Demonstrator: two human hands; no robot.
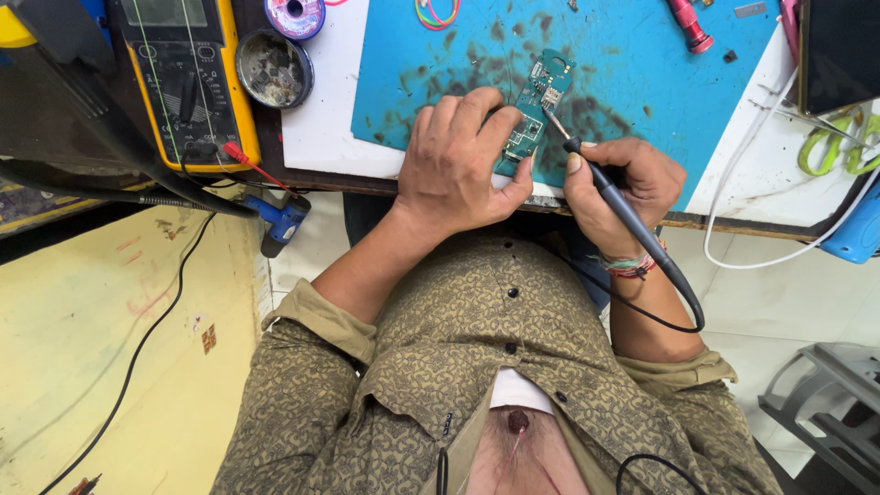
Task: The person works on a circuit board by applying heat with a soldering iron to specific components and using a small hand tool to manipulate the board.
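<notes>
Head view, multimeter [188, 78] left of blue mat [632, 64], solder tin [273, 69] between

Yellow multimeter [188, 78], round tin of flux [274, 68], solder spool [294, 15], coloured rubber bands [436, 14], red-handled tool [688, 23], green scissors [839, 147]

Teal circuit board [539, 101], stained blue mat [632, 55], yellow multimeter [188, 78].

Open blue mat [632, 64] beyond circuit board [541, 96]
</notes>
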